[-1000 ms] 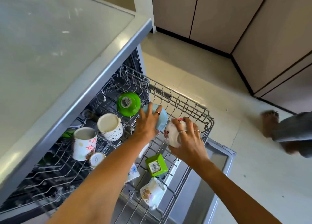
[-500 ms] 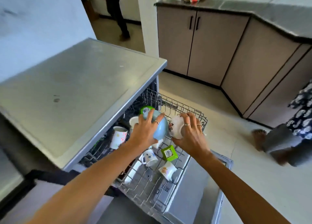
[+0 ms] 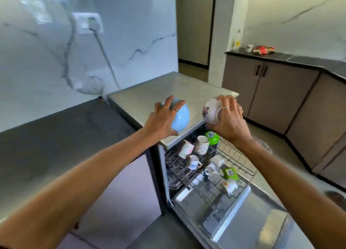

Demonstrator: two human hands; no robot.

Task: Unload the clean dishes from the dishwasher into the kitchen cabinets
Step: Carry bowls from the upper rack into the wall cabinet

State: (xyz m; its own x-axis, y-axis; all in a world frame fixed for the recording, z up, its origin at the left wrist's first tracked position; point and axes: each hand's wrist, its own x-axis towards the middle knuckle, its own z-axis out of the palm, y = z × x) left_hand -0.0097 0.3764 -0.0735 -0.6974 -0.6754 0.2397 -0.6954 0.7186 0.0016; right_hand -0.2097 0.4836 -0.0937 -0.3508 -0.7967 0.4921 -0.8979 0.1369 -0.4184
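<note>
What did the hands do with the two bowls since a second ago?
Both bowls went up out of the rack. The left hand holds the blue bowl and the right hand holds the flowered bowl, now above the steel top. The mugs and green cups stayed in the rack.

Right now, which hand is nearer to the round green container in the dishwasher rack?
Right. The right hand, gripping the floral bowl, is just above the green container. The left hand, gripping the blue bowl, is farther off to its left, over the countertop.
</note>
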